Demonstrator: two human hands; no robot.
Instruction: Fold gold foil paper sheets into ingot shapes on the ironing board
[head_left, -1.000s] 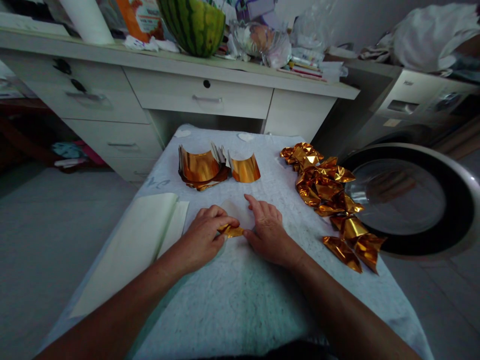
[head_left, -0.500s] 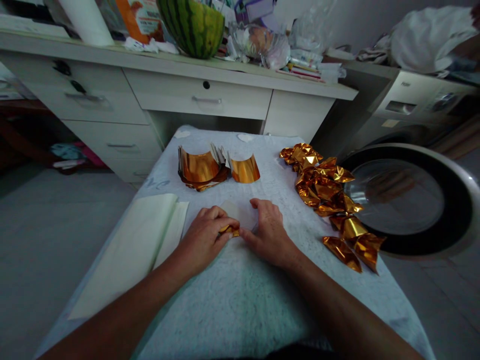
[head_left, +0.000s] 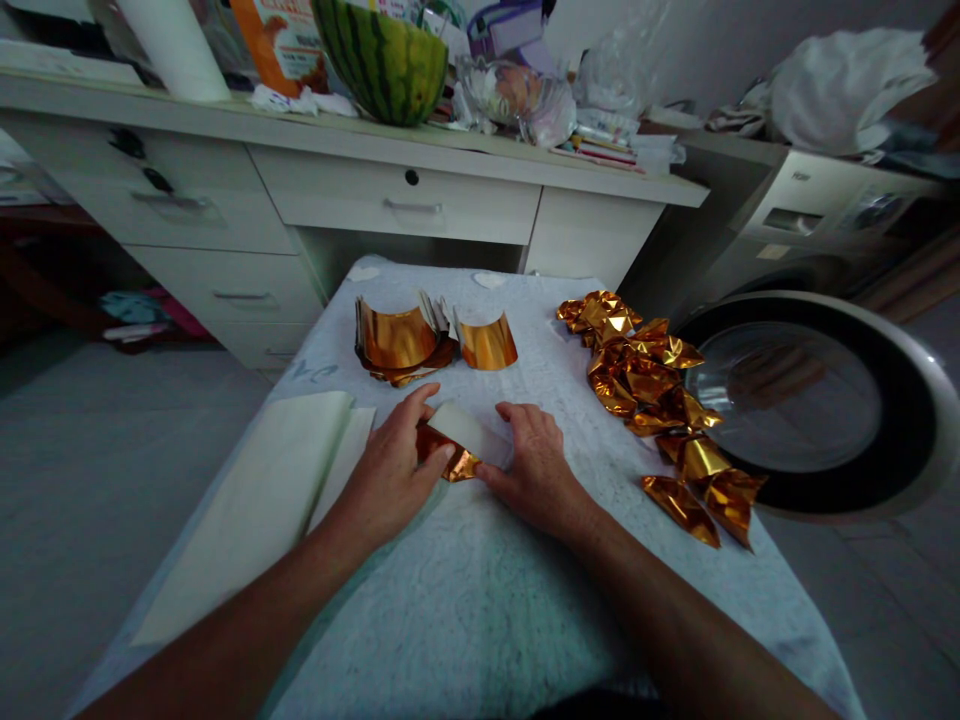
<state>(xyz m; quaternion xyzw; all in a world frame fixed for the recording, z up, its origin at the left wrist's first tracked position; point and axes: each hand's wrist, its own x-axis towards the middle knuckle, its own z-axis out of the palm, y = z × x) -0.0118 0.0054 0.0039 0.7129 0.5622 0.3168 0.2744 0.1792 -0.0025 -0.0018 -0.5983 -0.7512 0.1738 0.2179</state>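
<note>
A sheet of gold foil paper [head_left: 462, 465] lies partly folded on the cloth-covered table between my hands, a pale white paper strip [head_left: 472, 434] along its far side. My left hand [head_left: 401, 460] grips the left end, thumb on the near edge and fingers behind. At the right end, my right hand [head_left: 534, 460] has its thumb on the foil's corner and its curled fingers at the end of the white strip. Beyond them stands a stack of curved gold foil sheets [head_left: 394, 338], with a single curved foil sheet [head_left: 489, 342] beside it.
Folded gold foil pieces [head_left: 637, 375] are heaped along the table's right side. Pale paper sheets [head_left: 247, 500] lie at the left. Behind are a white desk [head_left: 405, 205] bearing a cut watermelon [head_left: 382, 65], and an open washing machine door [head_left: 907, 410] near the table's right edge.
My left hand has opened out a little and shifted left, its index finger now stretched farther back. More of the gold foil and white strip shows. The right hand stays nearly in place.
</note>
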